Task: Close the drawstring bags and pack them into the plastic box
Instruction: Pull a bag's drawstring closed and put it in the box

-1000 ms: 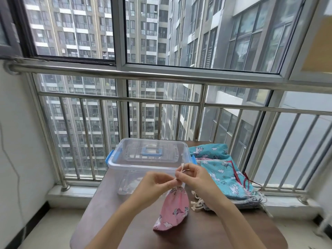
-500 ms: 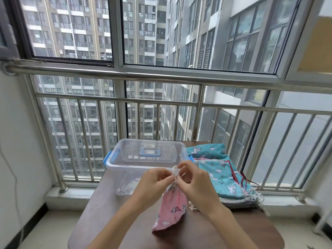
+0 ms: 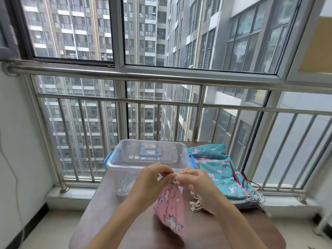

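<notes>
Left hand [image 3: 150, 178] and right hand [image 3: 197, 184] pinch one pink bag's [image 3: 170, 209] cord [image 3: 173, 179] — one box [image 3: 149, 159] behind, two teal bags [image 3: 221, 177] at the bench's [image 3: 107, 212] right edge.

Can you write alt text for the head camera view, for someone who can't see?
The left hand and right hand pinch the gathered neck of a pink drawstring bag over a brown table. Behind stands a lidded clear plastic box, blue bags piled to its right.

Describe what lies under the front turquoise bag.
Under the turquoise bag, a pink edge and grey cloth peek out; anything deeper is covered.
</notes>
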A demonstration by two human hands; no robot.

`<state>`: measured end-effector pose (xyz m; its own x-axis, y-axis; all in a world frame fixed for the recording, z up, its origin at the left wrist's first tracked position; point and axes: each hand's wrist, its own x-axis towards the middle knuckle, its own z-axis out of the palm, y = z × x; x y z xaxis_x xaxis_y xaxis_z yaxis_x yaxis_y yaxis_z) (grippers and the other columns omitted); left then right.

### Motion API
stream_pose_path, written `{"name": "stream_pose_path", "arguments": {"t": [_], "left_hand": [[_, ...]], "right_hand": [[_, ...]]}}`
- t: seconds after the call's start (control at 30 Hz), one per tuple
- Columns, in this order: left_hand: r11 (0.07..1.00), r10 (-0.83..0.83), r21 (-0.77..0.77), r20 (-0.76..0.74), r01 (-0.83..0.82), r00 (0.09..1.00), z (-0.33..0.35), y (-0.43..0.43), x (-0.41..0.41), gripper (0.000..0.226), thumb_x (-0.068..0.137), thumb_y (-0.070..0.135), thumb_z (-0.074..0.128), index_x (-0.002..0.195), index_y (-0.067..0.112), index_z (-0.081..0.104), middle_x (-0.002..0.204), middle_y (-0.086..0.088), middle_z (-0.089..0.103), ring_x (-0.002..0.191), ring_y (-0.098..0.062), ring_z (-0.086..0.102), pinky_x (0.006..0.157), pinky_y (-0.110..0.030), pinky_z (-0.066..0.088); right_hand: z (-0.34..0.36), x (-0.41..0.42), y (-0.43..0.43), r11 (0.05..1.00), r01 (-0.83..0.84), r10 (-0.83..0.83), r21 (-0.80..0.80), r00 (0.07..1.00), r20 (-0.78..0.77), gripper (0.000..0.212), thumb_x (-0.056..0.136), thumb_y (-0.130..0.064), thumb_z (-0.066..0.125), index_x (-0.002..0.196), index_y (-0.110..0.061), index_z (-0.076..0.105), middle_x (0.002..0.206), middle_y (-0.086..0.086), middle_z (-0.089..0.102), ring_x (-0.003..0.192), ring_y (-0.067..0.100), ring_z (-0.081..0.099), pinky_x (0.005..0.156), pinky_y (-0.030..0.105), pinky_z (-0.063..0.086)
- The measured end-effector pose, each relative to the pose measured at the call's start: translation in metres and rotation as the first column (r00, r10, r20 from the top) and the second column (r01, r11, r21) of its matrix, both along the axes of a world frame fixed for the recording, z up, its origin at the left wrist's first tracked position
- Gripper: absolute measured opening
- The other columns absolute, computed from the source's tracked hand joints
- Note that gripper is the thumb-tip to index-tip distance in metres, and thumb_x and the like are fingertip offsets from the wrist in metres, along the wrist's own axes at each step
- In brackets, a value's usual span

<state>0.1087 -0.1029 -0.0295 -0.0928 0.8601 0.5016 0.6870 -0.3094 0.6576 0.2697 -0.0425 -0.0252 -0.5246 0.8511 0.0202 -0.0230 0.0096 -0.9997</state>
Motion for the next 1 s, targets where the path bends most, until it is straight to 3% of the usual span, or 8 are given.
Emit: {"name": "stream_pose_path", "arguments": {"t": [0.1, 0.2, 0.3, 0.37, 0.43, 0.6, 0.7, 1.0], "left_hand": [[1.000, 0.004, -0.030, -0.029, -0.005, 1.000, -0.004, 0.002, -0.001, 0.003, 0.085, 0.027, 0.070, 0.085, 0.027, 0.073, 0.079, 0.015, 0.067, 0.077, -0.001, 0.059, 0.069, -0.010, 0.041], [0.997, -0.028, -0.068, 0.034, 0.030, 0.999, -0.010, 0.004, 0.000, 0.006, 0.086, 0.028, 0.069, 0.081, 0.031, 0.071, 0.076, 0.014, 0.067, 0.075, -0.003, 0.060, 0.069, -0.018, 0.047], [0.991, -0.055, -0.113, 0.146, 0.072, 0.988, -0.015, 0.003, 0.002, 0.015, 0.088, 0.026, 0.066, 0.075, 0.033, 0.068, 0.074, 0.009, 0.069, 0.072, -0.007, 0.063, 0.070, -0.034, 0.053], [0.990, -0.045, -0.122, 0.159, 0.065, 0.986, -0.017, 0.002, 0.002, 0.016, 0.089, 0.026, 0.065, 0.073, 0.030, 0.067, 0.072, 0.006, 0.069, 0.068, -0.007, 0.061, 0.069, -0.037, 0.051], [0.988, -0.053, -0.135, 0.166, 0.076, 0.985, -0.018, 0.003, 0.003, 0.020, 0.090, 0.025, 0.064, 0.071, 0.031, 0.066, 0.069, 0.007, 0.067, 0.065, -0.001, 0.057, 0.066, -0.033, 0.050], [0.983, -0.033, -0.169, 0.206, 0.068, 0.978, -0.016, 0.005, 0.005, 0.014, 0.090, 0.023, 0.064, 0.077, 0.028, 0.068, 0.073, 0.008, 0.069, 0.068, 0.000, 0.062, 0.065, -0.018, 0.049], [0.984, -0.010, -0.171, 0.261, 0.057, 0.965, -0.016, 0.006, 0.004, 0.010, 0.088, 0.023, 0.067, 0.079, 0.021, 0.070, 0.073, 0.004, 0.072, 0.069, -0.001, 0.065, 0.063, -0.017, 0.049], [0.960, -0.033, -0.249, 0.354, 0.128, 0.935, -0.016, 0.007, -0.001, 0.013, 0.086, 0.026, 0.069, 0.077, 0.016, 0.072, 0.074, -0.001, 0.073, 0.070, -0.006, 0.067, 0.070, -0.023, 0.053]], "right_hand": [[-0.008, 0.002, 0.005, 0.931, -0.216, 0.158, -0.293, 0.965, -0.209, 0.025, 0.071, -0.010, 0.072, 0.091, 0.004, 0.070, 0.094, 0.013, 0.065, 0.097, 0.023, 0.057, 0.091, 0.033, 0.044], [-0.018, 0.006, 0.004, 0.912, -0.284, 0.208, -0.297, 0.942, -0.262, 0.031, 0.086, -0.010, 0.063, 0.110, 0.009, 0.066, 0.112, 0.017, 0.065, 0.108, 0.025, 0.056, 0.102, 0.038, 0.040], [-0.022, 0.004, 0.001, 0.980, -0.149, 0.128, -0.129, 0.979, -0.158, 0.038, 0.080, -0.019, 0.074, 0.106, 0.009, 0.069, 0.106, 0.015, 0.068, 0.099, 0.018, 0.062, 0.093, 0.031, 0.046], [-0.022, 0.002, -0.003, 0.992, 0.016, -0.014, 0.122, 1.000, -0.014, 0.019, 0.082, -0.016, 0.074, 0.091, 0.000, 0.075, 0.096, 0.005, 0.068, 0.087, 0.008, 0.063, 0.083, 0.022, 0.047], [-0.025, 0.001, -0.006, 0.925, 0.126, -0.169, 0.359, 0.981, 0.092, 0.005, 0.082, -0.014, 0.074, 0.080, -0.010, 0.077, 0.091, -0.001, 0.064, 0.076, 0.000, 0.057, 0.075, 0.020, 0.044], [-0.032, -0.002, -0.013, 0.694, 0.226, -0.365, 0.684, 0.929, 0.063, 0.018, 0.078, -0.015, 0.077, 0.079, -0.026, 0.062, 0.084, -0.010, 0.055, 0.072, 0.011, 0.054, 0.067, 0.015, 0.041], [-0.031, 0.001, -0.012, 0.613, 0.244, -0.408, 0.752, 0.912, 0.036, 0.020, 0.079, -0.026, 0.079, 0.078, -0.028, 0.058, 0.077, -0.012, 0.052, 0.070, 0.011, 0.050, 0.064, 0.015, 0.038], [-0.027, 0.005, -0.007, 0.675, 0.130, -0.333, 0.727, 0.932, 0.143, 0.008, 0.082, -0.025, 0.076, 0.074, -0.023, 0.074, 0.074, -0.010, 0.058, 0.076, 0.011, 0.057, 0.067, 0.019, 0.044]]}}
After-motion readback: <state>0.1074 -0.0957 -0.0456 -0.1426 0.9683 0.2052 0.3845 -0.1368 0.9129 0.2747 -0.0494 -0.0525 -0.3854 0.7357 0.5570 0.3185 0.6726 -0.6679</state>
